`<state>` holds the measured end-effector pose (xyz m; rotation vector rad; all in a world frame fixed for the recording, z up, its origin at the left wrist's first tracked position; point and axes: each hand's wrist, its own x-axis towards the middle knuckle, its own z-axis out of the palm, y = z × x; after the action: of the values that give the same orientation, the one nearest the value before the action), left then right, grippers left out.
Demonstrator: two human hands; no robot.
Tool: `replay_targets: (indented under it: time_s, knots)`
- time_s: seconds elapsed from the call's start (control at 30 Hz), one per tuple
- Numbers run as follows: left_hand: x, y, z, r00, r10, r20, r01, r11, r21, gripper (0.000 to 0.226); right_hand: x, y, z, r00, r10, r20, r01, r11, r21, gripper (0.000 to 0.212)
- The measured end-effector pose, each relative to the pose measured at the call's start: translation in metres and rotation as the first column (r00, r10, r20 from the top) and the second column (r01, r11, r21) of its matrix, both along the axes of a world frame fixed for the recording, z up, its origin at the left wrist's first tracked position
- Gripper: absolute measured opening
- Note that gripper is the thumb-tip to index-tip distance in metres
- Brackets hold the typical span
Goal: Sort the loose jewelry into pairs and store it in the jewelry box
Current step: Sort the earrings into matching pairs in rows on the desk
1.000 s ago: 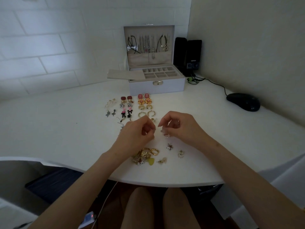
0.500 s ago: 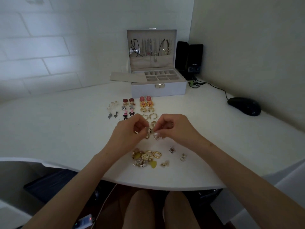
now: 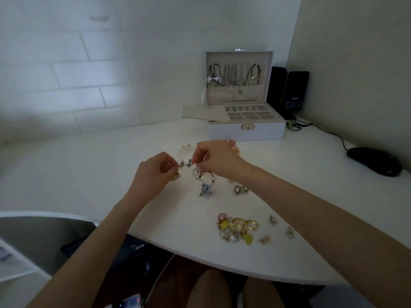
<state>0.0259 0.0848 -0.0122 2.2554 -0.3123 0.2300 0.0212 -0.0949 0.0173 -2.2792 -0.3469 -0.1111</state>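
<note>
Pinching small earrings [image 3: 176, 176]: left hand [image 3: 153, 174], right hand [image 3: 219, 160] fingers; white desk [image 3: 89, 165]; tiled wall [image 3: 66, 74]; jewelry box [image 3: 246, 130] open.

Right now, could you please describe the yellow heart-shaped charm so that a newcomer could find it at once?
On the white desk, find the loose jewelry pile near the front edge. The yellow heart-shaped charm lies at its near right corner, below the gold oval hoops. Among gold and silver pieces, it is the larger yellow one.
</note>
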Motion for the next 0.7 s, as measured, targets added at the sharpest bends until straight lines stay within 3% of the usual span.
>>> replay_targets:
  time_s: [0.2,0.47,0.7]
  knots:
    - [0.017,0.002,-0.013,1.000,-0.001,-0.024,0.004,0.992,0.130,0.008,0.019,0.021,-0.011,0.998,0.057,0.012,-0.055,0.991,-0.126,0.020]
    - [0.028,-0.002,-0.021,1.000,-0.017,-0.005,0.018,0.991,0.131,0.010,0.031,0.027,-0.017,0.993,0.037,0.108,0.003,0.939,-0.344,0.022]
    - [0.029,-0.003,-0.018,1.000,-0.010,-0.006,0.011,0.994,0.113,0.016,0.037,0.026,-0.013,0.997,0.050,0.064,-0.018,0.900,-0.435,0.024]
